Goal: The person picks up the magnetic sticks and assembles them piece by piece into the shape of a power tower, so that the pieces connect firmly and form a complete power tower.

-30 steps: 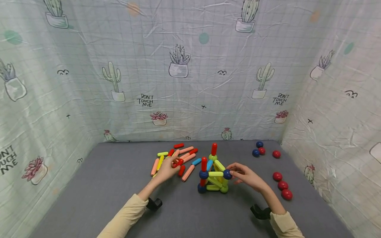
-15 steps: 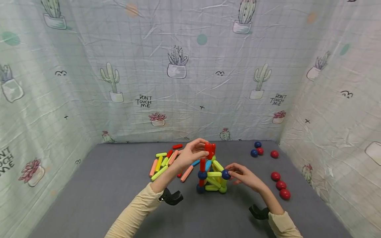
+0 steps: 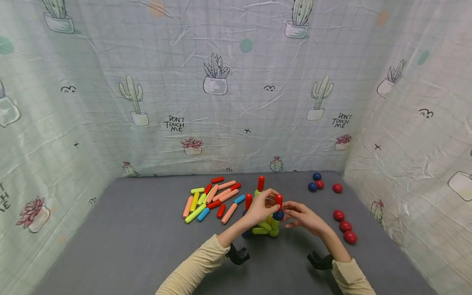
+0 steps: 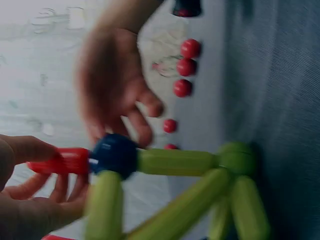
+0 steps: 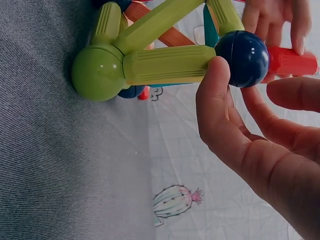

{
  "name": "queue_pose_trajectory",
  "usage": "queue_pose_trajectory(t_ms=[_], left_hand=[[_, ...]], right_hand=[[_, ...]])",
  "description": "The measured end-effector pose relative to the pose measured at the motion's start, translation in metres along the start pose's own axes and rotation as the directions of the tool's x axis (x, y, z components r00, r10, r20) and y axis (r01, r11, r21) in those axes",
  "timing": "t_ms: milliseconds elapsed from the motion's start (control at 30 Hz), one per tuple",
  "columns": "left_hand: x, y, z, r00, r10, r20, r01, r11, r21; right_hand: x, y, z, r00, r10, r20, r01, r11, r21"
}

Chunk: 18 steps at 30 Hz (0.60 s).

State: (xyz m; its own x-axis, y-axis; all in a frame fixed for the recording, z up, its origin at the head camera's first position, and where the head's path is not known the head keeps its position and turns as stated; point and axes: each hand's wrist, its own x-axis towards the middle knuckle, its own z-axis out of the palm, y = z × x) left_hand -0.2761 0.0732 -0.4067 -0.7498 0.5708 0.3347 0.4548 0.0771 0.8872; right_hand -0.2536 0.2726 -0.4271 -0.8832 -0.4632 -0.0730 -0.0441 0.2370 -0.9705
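My left hand (image 3: 259, 207) pinches a short red toy building stick (image 4: 70, 161) by its sides. The stick stands upright, its lower end at a dark blue ball (image 5: 242, 57) on the near right top corner of a stick-and-ball frame. Thumb and fingers of my right hand (image 3: 307, 219) hold that ball, the thumb at its lower side. A yellow-green stick (image 5: 167, 65) runs down from it to a green ball (image 5: 97, 72) on the table. Two other red sticks (image 3: 261, 183) stand upright on the frame's other corners. My left hand partly hides the frame in the head view.
Loose pink, yellow, red, green and blue sticks (image 3: 226, 194) lie left of the frame on the grey table (image 3: 121, 229). Red balls (image 3: 345, 226) form a row at the right. Blue and red balls (image 3: 312, 187) sit at the back right, before a cactus-print curtain (image 3: 177, 82).
My left hand has picked a red stick from the loose pile, lifted it over the frame and brought it right, down to the near right ball. My right hand stays at that ball.
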Motion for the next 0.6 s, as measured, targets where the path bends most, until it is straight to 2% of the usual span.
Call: queue_pose_trajectory(t_ms=[67, 133, 267, 333, 467, 533, 567, 600], left_hand=[[0.000, -0.004, 0.001, 1.000, -0.007, -0.010, 0.007, 1.000, 0.013], [-0.003, -0.003, 0.000, 1.000, 0.014, -0.026, -0.013, 0.999, 0.046], [-0.013, 0.010, -0.007, 0.990, 0.126, -0.060, -0.118, 0.986, 0.116], [-0.021, 0.020, -0.014, 0.978, 0.194, -0.074, -0.183, 0.975, 0.125], [-0.035, 0.036, -0.038, 0.937, 0.320, -0.139, -0.301, 0.943, 0.141], [-0.042, 0.039, -0.052, 0.918, 0.346, -0.193, -0.315, 0.933, 0.172], [-0.045, 0.039, -0.058, 0.915, 0.340, -0.216, -0.301, 0.934, 0.192], [-0.049, 0.038, -0.063, 0.920, 0.315, -0.235, -0.271, 0.941, 0.201]], right_hand=[[0.001, -0.001, 0.001, 1.000, 0.003, 0.003, -0.003, 1.000, -0.002], [0.002, -0.001, 0.001, 1.000, 0.008, 0.004, -0.008, 1.000, -0.003], [0.003, -0.003, 0.002, 1.000, 0.016, 0.010, -0.015, 1.000, -0.003], [0.004, -0.003, 0.003, 1.000, 0.017, 0.009, -0.017, 1.000, -0.006], [0.003, -0.003, 0.003, 1.000, 0.006, 0.003, -0.006, 1.000, -0.019], [0.003, -0.002, 0.004, 1.000, 0.007, -0.004, -0.007, 1.000, -0.025], [0.003, -0.002, 0.004, 1.000, 0.008, -0.006, -0.008, 1.000, -0.029], [0.003, -0.002, 0.004, 1.000, 0.008, -0.007, -0.008, 0.999, -0.034]])
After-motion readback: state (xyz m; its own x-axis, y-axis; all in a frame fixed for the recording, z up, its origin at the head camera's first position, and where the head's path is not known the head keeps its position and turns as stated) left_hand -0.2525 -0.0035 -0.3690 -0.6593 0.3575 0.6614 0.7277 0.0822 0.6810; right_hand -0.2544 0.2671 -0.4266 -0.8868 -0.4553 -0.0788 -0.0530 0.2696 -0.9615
